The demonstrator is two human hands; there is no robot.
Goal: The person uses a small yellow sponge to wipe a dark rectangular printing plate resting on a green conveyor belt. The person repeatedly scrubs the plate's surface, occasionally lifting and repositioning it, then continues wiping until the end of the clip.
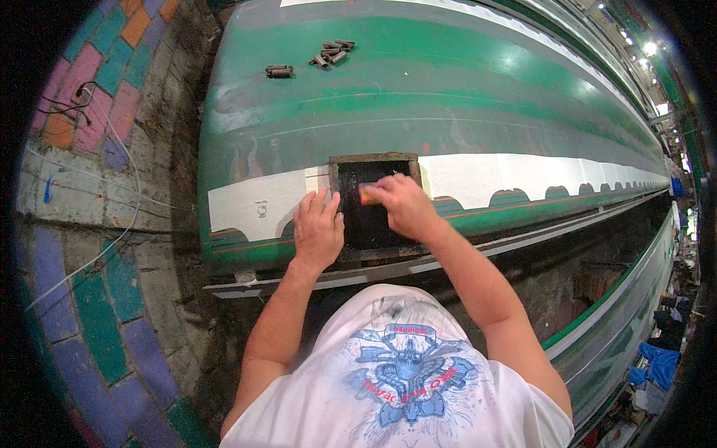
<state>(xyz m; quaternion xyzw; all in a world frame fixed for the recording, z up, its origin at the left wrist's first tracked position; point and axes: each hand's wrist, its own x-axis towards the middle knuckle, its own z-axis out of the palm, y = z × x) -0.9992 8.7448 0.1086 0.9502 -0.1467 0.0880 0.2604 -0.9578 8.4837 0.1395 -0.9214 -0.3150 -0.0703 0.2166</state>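
Note:
A wooden screen-printing frame [373,157] lies over white fabric [467,175] near the front edge of a long green table [358,112]. Inside the frame, the screen [366,224] is dark and looks wet. My right hand [407,209] is closed around a small squeegee over the screen; only its orange-red and yellowish end [368,195] shows, and the fingers hide the rest. On the frame's left side rests my left hand [319,228], its fingers stretched out and a little apart. A small printed figure [261,210] marks the fabric to the left.
Several short brown cylinders [328,54] lie in a loose group toward the far side of the table. A metal rail [478,246] runs along its front edge. Another green table [597,366] stands behind on the right. A white cable [134,179] crosses the floor at left.

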